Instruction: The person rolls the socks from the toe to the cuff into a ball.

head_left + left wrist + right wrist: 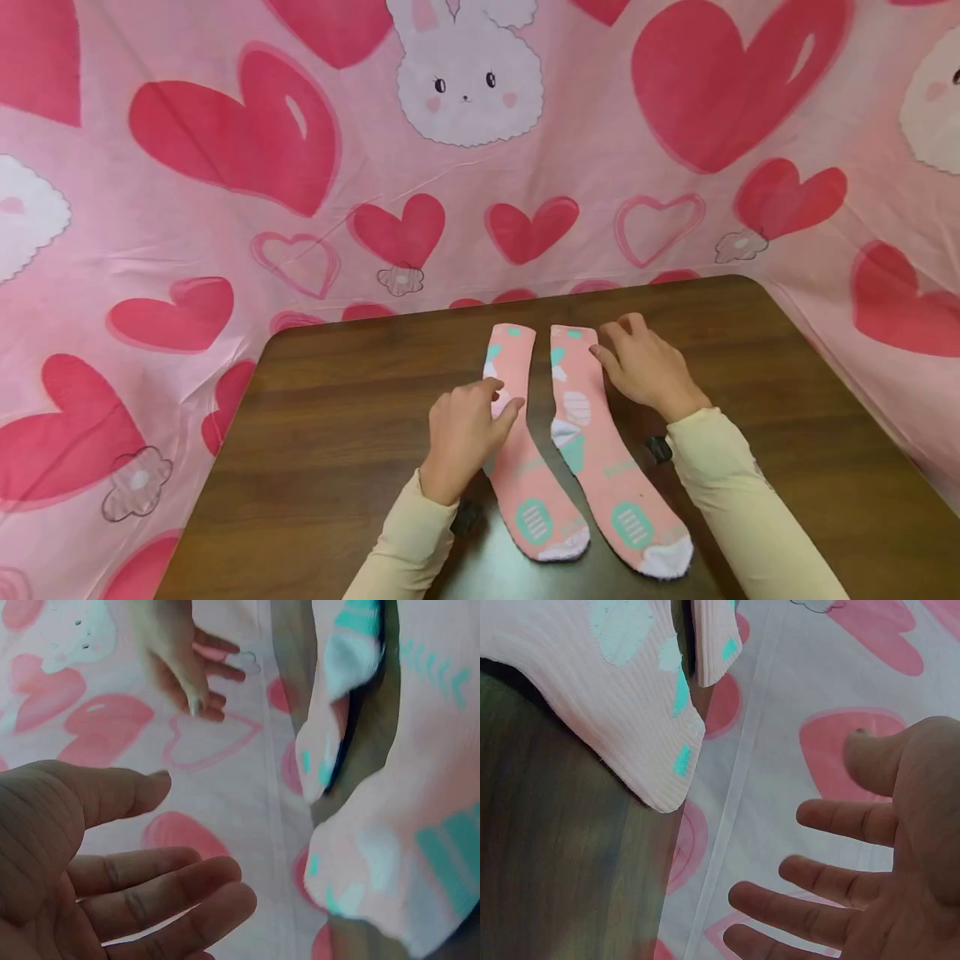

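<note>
Two pink socks with mint and white patterns lie flat, side by side, cuffs toward the far edge and white toes toward me. My left hand (465,429) is over the left sock (517,467), hiding part of its leg. Its fingers look relaxed and apart in the left wrist view, with nothing between them. Beside the cuff of the right sock (611,467) is my right hand (648,371). The right wrist view shows its fingers (802,907) spread and holding nothing; whether it touches the sock I cannot tell.
Under the socks is a dark brown wooden table (337,442) with rounded far corners. A pink cloth (465,179) with hearts and rabbit faces hangs behind it and at both sides. Small black devices (467,517) sit at my wrists, next to pale yellow sleeves.
</note>
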### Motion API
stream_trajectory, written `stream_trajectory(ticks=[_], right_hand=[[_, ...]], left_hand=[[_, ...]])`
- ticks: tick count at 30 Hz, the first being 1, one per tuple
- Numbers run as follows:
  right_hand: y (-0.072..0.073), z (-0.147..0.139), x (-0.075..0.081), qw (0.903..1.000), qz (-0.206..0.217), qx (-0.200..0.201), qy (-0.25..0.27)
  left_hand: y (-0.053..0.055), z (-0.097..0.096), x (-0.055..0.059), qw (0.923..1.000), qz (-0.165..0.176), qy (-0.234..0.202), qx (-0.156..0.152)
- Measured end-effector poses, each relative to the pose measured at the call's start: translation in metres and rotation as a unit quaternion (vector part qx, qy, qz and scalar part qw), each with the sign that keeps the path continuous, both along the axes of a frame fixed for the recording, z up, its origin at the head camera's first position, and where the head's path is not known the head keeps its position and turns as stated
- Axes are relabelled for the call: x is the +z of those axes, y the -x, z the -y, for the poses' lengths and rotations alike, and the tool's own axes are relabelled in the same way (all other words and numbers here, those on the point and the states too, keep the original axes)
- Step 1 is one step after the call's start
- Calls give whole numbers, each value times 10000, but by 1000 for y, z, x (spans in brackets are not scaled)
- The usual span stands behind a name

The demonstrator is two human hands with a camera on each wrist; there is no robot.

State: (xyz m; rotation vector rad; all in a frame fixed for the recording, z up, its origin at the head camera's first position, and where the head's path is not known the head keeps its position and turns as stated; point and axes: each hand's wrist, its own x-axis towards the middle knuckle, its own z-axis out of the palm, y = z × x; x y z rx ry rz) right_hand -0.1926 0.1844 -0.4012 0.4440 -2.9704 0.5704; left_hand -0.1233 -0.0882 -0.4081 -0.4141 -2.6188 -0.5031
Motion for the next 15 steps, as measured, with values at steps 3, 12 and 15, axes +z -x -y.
stream_trajectory(ticks=[3, 12, 15], right_hand=[[7, 0, -3, 9999, 31, 85, 98], [36, -3, -18, 9969, 276, 56, 733], [44, -1, -23, 9956, 268, -92, 890]], left_hand=[[-8, -5, -3, 9956, 781, -505, 100], [-45, -30, -18, 8798, 3202, -3315, -1166], [-58, -40, -22, 8199, 3804, -4033, -1426]])
